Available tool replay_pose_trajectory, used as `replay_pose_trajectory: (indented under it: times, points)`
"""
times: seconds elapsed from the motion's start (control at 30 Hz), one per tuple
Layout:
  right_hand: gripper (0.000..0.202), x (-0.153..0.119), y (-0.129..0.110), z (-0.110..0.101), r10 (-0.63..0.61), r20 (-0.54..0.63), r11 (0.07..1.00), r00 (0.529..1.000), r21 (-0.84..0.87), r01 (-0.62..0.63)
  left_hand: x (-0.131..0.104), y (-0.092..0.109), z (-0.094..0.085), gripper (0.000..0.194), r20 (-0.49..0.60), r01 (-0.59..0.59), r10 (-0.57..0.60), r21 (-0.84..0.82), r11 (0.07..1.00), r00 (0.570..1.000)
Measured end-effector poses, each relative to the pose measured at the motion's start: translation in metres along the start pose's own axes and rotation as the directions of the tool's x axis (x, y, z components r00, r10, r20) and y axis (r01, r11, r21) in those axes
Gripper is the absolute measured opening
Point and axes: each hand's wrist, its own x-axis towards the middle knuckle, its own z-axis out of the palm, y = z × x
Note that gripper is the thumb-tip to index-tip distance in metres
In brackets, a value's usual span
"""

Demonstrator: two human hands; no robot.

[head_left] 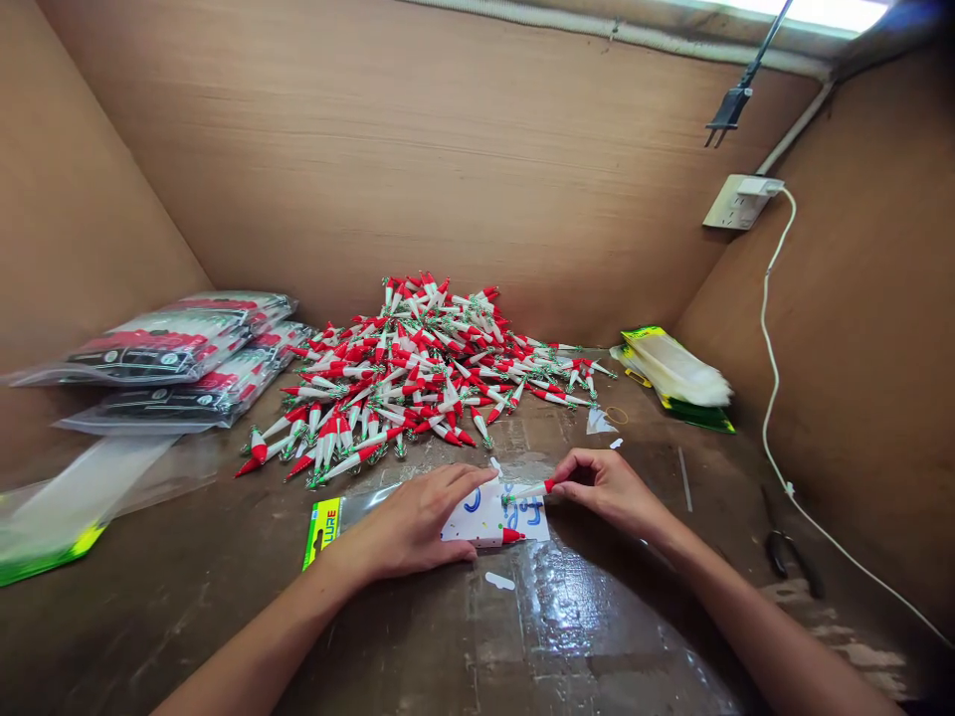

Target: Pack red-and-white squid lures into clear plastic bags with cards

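Note:
My right hand [608, 487] pinches the red tip of a white-and-red squid lure [531, 490] with a green hook crown, its body pointing left. Beneath that lure lies a white card [533, 522] with blue lettering. My left hand [429, 512] rests over the card and a clear plastic bag, thumb and fingers stretched apart. The bag's yellow-green header [322, 529] sticks out left of my wrist. Another lure's red tip [513, 536] shows at the card's near edge, its rear part hidden by my left hand or the bag.
A heap of red-and-white lures [418, 368] lies behind my hands. Filled bags [179, 348] are stacked at left, and flat packaging bags [675, 368] lie at back right. White scraps [499, 581] dot the table. A white cable [768, 328] and dark-handled pliers [791, 562] are at right.

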Motion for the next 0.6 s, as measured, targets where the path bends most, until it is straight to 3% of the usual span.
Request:
replay_pose_trajectory:
  times: [0.33,0.6]
  points:
    - [0.016,0.001,-0.002,-0.002,0.039,0.024,0.996,0.999,-0.078,-0.037,0.000,0.001,-0.001,0.083,0.022,0.024,-0.025,0.016,1.000,0.999]
    - [0.023,0.004,0.011,0.001,0.075,0.113,0.994,0.991,0.069,-0.083,0.000,0.003,-0.002,0.083,0.034,0.033,-0.034,0.034,0.999,0.999]
